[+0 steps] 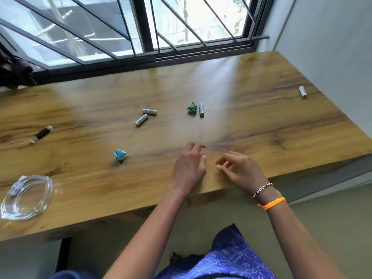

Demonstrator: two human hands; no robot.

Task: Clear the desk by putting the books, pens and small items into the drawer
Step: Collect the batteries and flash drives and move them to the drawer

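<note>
Small items lie scattered on the wooden desk (251, 109). Two white batteries (145, 116) lie together left of centre, a third battery (201, 109) beside a green crumpled paper (191, 107), and another battery (302, 91) at the far right. A blue crumpled paper (120, 154) sits nearer the front, and a black spool of thread (41, 133) lies at the left. My left hand (189, 168) hovers over the desk front, fingers apart, holding nothing. My right hand (239, 170) is beside it, fingers loosely curled, empty. No drawer is in view.
A glass dish (28, 198) holding a small pale item stands at the front left corner. A barred window (141, 27) runs behind the desk and a white wall (332, 47) borders its right side. A dark cloth (14, 69) hangs at the far left.
</note>
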